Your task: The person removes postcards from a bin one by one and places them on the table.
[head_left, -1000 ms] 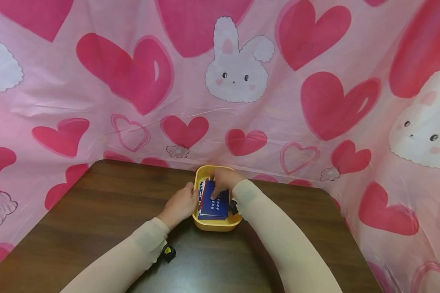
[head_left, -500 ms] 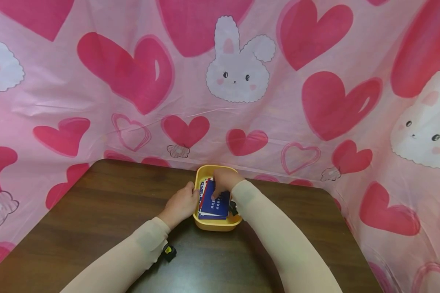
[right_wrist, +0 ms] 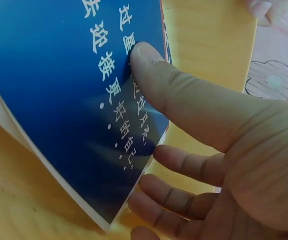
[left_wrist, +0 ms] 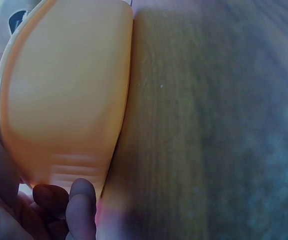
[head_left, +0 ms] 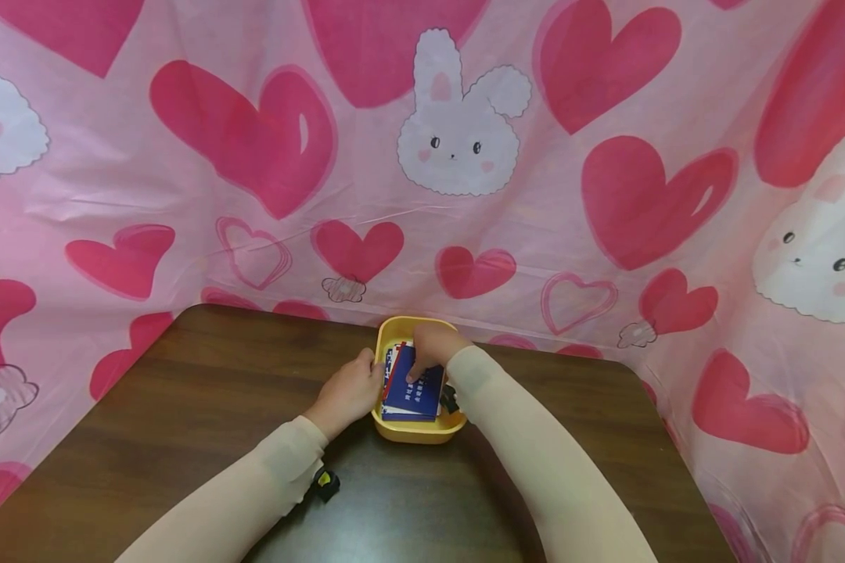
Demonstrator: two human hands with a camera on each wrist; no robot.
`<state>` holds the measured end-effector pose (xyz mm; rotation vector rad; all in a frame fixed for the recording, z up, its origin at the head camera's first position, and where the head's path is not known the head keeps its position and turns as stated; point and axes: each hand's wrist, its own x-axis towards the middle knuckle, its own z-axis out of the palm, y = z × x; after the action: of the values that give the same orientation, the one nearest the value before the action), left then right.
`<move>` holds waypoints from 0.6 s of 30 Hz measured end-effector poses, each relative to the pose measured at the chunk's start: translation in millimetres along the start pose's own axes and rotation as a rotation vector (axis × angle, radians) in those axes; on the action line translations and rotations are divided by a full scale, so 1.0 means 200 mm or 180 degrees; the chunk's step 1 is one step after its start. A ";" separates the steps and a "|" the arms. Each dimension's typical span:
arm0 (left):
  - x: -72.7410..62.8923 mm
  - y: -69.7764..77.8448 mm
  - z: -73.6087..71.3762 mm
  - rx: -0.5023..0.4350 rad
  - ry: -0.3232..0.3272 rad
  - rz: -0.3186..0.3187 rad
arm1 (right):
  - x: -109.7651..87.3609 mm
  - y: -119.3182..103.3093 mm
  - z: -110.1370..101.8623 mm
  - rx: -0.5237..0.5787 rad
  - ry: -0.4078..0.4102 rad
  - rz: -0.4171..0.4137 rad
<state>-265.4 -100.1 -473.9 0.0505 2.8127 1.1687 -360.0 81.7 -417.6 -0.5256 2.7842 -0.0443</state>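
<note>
Right hand (head_left: pixel 433 352) nearer, pinched blue card (head_left: pixel 414 396) at edge | card lay beneath it inside yellow tub (head_left: pixel 414 438), long axis running bodyward | left hand (head_left: pixel 348 392) gripped tub, leftward of right

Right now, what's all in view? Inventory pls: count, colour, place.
yellow bin: 1, yellow, on the table near its far edge
blue card: 1, dark blue with white writing, on top of the pile in the bin
other cards: several, exact count hidden, blue, white and red showing, under the blue card
table: 1, dark brown wood grain, under the bin
backdrop: pink with hearts and white rabbits, behind and beside the table; number of sheets unclear
black devices: 2, black, one by each cuff
sleeves: 2, cream, on both arms
left hand: 1, bare, gripping the bin's left side
right hand: 1, bare, thumb on the blue card, fingers at its edge
</note>
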 end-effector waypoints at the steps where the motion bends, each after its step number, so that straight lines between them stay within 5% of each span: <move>1: 0.00 0.00 0.00 0.0008 0.0006 0.0005 | -0.01 0.00 0.00 0.0058 -0.0003 -0.0006; 18: 0.00 0.00 0.00 0.0079 0.0045 0.0036 | 0.00 0.02 0.01 0.0180 -0.0075 -0.0005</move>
<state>-264.8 -100.0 -473.4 0.0605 2.8433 1.1409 -360.7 84.6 -419.0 -0.5111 2.7507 -0.1160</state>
